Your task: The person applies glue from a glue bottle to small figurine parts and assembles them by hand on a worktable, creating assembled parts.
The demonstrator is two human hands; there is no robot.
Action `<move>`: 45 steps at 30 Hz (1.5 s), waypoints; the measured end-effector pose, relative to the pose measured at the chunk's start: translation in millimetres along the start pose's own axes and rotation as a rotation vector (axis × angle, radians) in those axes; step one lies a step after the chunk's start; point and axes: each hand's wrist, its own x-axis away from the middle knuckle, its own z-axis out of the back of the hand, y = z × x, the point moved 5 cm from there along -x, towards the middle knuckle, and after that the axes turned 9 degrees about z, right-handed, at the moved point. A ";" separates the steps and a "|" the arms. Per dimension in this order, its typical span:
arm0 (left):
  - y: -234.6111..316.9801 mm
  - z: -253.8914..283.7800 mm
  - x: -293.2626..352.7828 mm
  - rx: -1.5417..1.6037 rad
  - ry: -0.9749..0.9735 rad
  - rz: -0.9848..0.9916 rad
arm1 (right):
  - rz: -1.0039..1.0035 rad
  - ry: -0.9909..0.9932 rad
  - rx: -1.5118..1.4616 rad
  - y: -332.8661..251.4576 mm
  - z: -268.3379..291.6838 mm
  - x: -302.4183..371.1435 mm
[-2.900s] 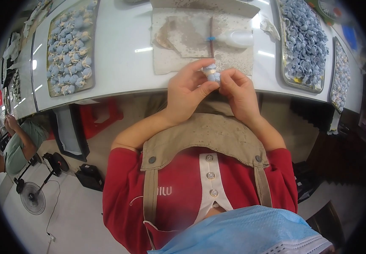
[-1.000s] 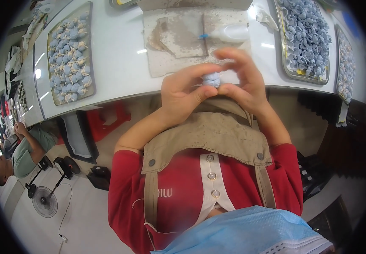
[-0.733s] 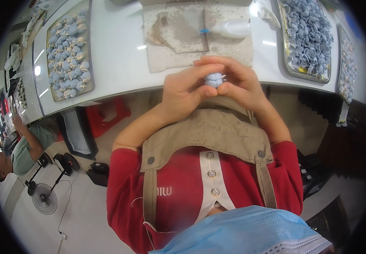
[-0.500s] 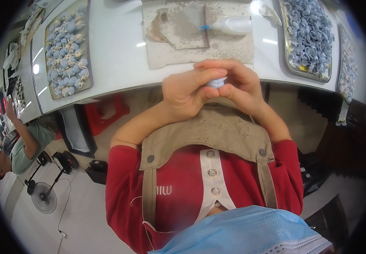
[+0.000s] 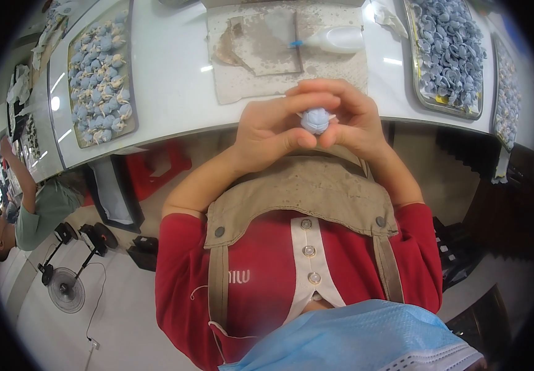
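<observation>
Between my two hands, just in front of the table's near edge, sits a small light blue figure piece (image 5: pixel 316 120) with a ridged, rounded top and a pale pointed bit at its side. My left hand (image 5: pixel 273 127) grips it from the left, thumb below and fingers above. From the other side my right hand (image 5: pixel 350 117) holds it too, fingers curled over and thumb underneath. Beyond the hands, a stained board (image 5: pixel 227 86) lies on the table, bearing a flat plate (image 5: pixel 267 46) and a white squeeze bottle (image 5: pixel 341 39) with a blue tip.
A tray (image 5: pixel 132 102) of blue-and-cream pieces is at the left of the white table (image 5: pixel 168 80). Right of the board stands a tray (image 5: pixel 428 102) heaped with blue curved parts; another tray (image 5: pixel 500 123) lies beyond. A co-worker (image 5: pixel 50 204) and a fan (image 5: pixel 66 289) are at far left.
The blue piece has turned and come further into sight between my fingers, its ridged top now showing. My fingers have shifted slightly around it. The co-worker's arm has moved.
</observation>
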 end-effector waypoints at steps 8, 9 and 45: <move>-3.2 1.6 3.6 -0.185 0.057 -0.026 | -0.064 -0.041 0.132 -5.2 -0.8 0.4; -0.9 0.6 3.7 -0.221 0.059 -0.050 | -0.042 -0.052 0.185 -7.0 -0.4 1.7; 130.1 348.5 118.2 -1.736 1.475 0.210 | 0.097 0.298 0.781 -21.9 26.1 -7.9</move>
